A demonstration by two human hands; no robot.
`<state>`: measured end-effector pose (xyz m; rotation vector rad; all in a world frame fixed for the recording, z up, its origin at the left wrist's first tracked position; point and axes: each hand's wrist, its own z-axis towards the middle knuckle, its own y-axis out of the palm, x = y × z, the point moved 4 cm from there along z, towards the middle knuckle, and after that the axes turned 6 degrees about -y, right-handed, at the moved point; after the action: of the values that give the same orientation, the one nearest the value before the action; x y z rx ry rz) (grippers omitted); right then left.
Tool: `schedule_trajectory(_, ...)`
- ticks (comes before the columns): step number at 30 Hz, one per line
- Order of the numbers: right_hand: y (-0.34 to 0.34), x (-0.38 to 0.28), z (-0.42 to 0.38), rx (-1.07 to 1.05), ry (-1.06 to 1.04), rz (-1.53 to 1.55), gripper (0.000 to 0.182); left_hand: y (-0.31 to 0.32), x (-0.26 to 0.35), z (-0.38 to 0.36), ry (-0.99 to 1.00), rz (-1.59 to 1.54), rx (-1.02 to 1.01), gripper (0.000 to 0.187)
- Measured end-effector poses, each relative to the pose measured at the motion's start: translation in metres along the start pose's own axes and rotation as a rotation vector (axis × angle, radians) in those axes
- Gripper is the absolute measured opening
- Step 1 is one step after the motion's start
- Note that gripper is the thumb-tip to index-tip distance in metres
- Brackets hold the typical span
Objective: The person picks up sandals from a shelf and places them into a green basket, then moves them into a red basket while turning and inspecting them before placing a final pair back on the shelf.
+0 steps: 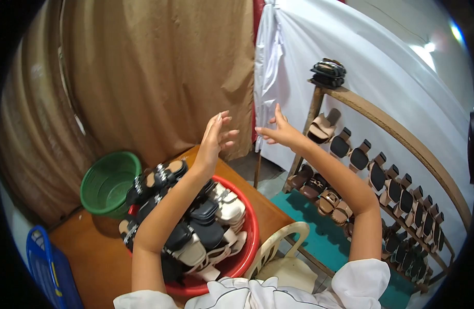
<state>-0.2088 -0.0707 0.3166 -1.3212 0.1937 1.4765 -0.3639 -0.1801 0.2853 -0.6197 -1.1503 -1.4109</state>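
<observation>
Both of my hands are raised in front of me, palms roughly facing, with a gap between them. My left hand has its fingers apart and holds nothing; it is above the far side of a red basin. My right hand is also spread and bare, in front of the white curtain and left of the shoe rack. Black and white sandals are heaped in the basin, partly hidden by my left forearm. Several sandals stand in rows on the wooden rack.
A green tub and a blue plastic basket are on the brown table. A cream plastic chair stands between table and rack. Stacked black sandals top the rack's corner. Brown and white curtains hang behind.
</observation>
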Motion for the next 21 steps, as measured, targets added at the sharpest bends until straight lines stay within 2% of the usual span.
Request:
schedule_trajectory(9, 0.104, 0.003, -0.053, -0.385, -0.024, -0.214, 0.107, -0.105, 0.018, -0.069, 0.037, -0.005, 0.275, 0.05)
schedule_trajectory(11, 0.121, 0.004, -0.069, -0.452, 0.019, -0.183, 0.105, -0.131, 0.017, -0.085, 0.063, -0.024, 0.327, 0.05)
schedule_trajectory(16, 0.165, 0.029, -0.086, -0.556, 0.111, -0.133, 0.099, -0.181, 0.012, -0.129, 0.089, -0.022, 0.485, 0.048)
schedule_trajectory(21, 0.187, 0.051, -0.087, -0.523, 0.175, -0.027, 0.102, -0.217, -0.002, -0.165, 0.1, -0.009, 0.602, 0.046)
